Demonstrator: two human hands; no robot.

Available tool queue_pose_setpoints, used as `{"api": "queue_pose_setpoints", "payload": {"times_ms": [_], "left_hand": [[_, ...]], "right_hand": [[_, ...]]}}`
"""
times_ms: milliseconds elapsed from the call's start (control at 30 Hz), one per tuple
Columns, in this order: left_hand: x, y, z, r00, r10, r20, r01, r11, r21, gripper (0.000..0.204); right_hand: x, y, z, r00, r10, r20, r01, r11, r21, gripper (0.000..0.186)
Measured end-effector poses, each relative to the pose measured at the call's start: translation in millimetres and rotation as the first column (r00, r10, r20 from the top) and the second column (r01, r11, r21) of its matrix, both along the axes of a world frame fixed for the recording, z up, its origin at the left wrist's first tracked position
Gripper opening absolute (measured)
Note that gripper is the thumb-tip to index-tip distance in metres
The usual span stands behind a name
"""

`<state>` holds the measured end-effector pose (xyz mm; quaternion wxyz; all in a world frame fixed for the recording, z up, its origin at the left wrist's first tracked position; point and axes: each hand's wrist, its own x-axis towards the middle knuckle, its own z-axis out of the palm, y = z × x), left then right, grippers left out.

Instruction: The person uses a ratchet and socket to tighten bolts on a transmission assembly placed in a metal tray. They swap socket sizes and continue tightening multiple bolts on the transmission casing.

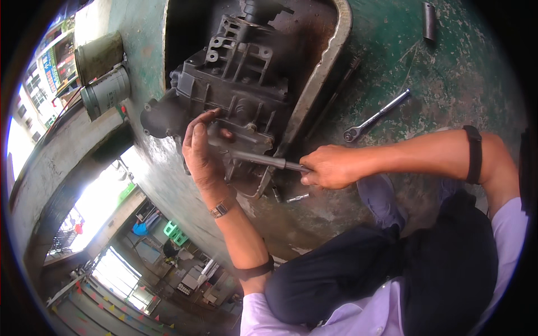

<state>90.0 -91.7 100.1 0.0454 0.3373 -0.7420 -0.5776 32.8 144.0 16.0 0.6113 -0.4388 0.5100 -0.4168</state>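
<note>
A dark, grimy gearbox casing (235, 84) lies in front of me in a metal tray (330, 42). My right hand (339, 167) is closed round the near end of a grey metal rod (260, 159) with a thicker sleeve. The rod slants left across the casing's near side. At its far end is my left hand (203, 154), its fingers apart and reaching toward the casing. One fingertip shows beside a bolt area; whether it touches the rod or casing is hard to tell.
A ratchet wrench (375, 116) rests on the worn green floor to the right, and a metal tube (428, 22) lies farther off. Small sockets (297, 197) are near the tray. Two buckets (106, 89) stand at the left. My shoe (381, 199) is close by.
</note>
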Motion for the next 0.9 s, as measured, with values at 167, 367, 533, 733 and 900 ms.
{"api": "queue_pose_setpoints", "payload": {"times_ms": [167,367,533,733,900], "left_hand": [[4.5,6.3,-6.4,0.996,0.066,-0.052,-0.068,0.997,-0.044,0.053],[7.0,23.8,-10.1,0.969,0.238,-0.072,-0.236,0.971,0.04,0.069],[5.3,14.7,-6.1,0.993,0.116,0.002,-0.115,0.987,-0.112,0.063],[5.8,-0.5,-0.9,0.995,0.093,-0.044,-0.086,0.986,0.141,0.05],[9.0,4.5,-16.1,0.988,0.093,-0.123,-0.11,0.984,-0.137,0.059]], "right_hand": [[-68.8,-14.2,-2.8,0.994,0.033,-0.1,-0.033,0.999,0.0,0.038],[-162.4,-26.4,83.6,0.693,-0.395,-0.602,0.254,0.917,-0.309,0.021],[-108.8,-4.9,39.7,0.755,-0.352,-0.553,0.287,0.936,-0.205,0.028],[14.0,-7.2,-6.8,0.97,0.118,0.211,-0.112,0.993,-0.038,0.039],[-94.2,-3.5,13.1,0.982,0.063,-0.177,-0.034,0.986,0.16,0.039]]}}
